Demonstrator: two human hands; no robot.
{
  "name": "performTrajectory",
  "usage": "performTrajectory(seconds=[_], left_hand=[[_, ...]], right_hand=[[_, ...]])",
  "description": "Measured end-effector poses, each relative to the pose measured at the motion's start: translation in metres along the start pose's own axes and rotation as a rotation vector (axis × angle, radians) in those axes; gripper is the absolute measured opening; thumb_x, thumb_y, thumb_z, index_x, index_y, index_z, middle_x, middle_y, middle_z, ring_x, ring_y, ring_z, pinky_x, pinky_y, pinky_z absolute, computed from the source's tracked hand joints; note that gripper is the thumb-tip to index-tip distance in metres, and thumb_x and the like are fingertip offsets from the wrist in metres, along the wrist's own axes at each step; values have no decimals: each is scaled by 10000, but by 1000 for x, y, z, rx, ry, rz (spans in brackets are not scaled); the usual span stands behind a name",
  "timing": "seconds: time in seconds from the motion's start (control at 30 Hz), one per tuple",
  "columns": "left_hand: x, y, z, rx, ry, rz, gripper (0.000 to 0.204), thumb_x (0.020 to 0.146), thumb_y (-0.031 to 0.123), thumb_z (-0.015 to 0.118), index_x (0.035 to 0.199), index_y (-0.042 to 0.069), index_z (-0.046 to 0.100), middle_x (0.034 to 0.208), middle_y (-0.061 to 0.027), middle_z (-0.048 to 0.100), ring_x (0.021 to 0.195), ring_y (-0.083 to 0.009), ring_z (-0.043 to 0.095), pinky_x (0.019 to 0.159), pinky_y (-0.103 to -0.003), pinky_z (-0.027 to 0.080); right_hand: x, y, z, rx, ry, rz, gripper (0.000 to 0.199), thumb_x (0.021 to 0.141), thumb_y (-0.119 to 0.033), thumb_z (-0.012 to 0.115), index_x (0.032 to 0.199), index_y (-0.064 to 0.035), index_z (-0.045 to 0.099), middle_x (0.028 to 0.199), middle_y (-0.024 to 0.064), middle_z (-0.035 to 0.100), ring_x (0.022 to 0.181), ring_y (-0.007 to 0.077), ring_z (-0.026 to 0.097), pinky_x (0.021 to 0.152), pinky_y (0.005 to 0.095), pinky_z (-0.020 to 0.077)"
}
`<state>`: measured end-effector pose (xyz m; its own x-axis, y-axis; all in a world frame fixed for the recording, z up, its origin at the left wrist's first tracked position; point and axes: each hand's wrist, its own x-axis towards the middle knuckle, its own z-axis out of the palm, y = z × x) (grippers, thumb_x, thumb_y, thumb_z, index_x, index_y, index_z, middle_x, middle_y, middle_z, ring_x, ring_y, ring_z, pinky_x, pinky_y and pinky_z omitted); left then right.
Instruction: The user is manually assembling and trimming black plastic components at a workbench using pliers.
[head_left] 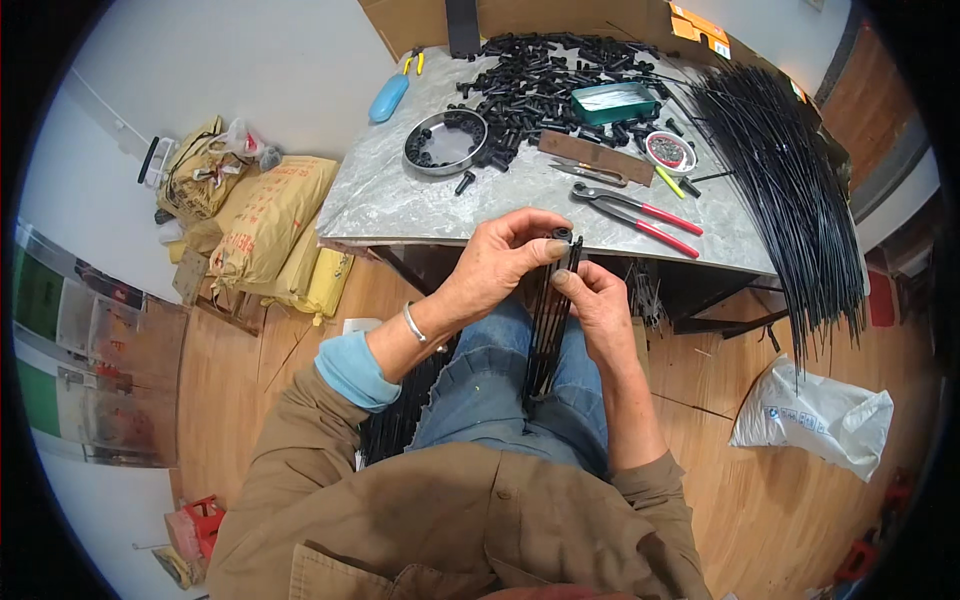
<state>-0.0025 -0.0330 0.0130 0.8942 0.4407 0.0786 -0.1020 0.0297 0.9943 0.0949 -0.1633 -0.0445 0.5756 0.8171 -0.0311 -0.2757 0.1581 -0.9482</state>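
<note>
Bundle of thin, straight black rods [545, 335]: upright, slightly tilted, over your lap, just off the near edge of the grey stone-patterned counter [370, 190]. Lower end hangs down by your blue denim trousers [480, 390]; can't tell whether it touches.

Your left hand [488, 262]: fingers nearly closed, pinching the small black round fitting [562, 234] at the top of the bundle. Your right hand [605, 315]: fingers closed around the rods, just below the fitting.

Handling, by judgement: light; springy along the length, like the long black rods [775, 160] drooping off the counter's right side. Surface looks smooth, so single rods may slide past each other under a loose grip. Not likely fragile, though a thin rod could kink if bent hard. Fitting looks small and rigid; hold it by its sides. Best hold on the rods: high, close under the fitting, squeezed evenly.
</note>
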Motion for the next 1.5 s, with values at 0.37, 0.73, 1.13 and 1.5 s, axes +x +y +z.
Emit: performTrajectory(seconds=[0.37,0.73,1.13,1.5], left_hand=[[-4,-6,2,-51,48,-19,286,851,173,698,1099,43,643,875,29,614,704,-38,483,628,-180,417],[-7,-16,-6,-160,-159,-55,341,901,270,638,1150,37,617,914,16,625,746,-39,516,668,-191,433],[-7,-21,28,-211,58,-30,458,967,379,502,1246,20,560,992,24,591,890,-57,495,799,-209,418],[-14,-24,46,610,474,396,270,809,179,703,980,-20,638,844,-118,624,683,-185,603,612,-309,476]], right_hand=[[-9,0,8,-246,104,-174,246,926,-267,609,846,-35,612,702,-32,571,638,51,513,570,208,430],[0,4,-17,96,-222,132,239,877,-277,673,827,-50,621,686,-41,560,564,38,437,509,203,341],[-4,15,-9,83,-16,108,306,825,-337,729,742,-72,601,643,-60,527,538,32,421,470,196,317],[-11,28,12,-85,266,-96,338,845,-290,714,719,3,603,619,-18,564,579,40,455,506,219,390]])
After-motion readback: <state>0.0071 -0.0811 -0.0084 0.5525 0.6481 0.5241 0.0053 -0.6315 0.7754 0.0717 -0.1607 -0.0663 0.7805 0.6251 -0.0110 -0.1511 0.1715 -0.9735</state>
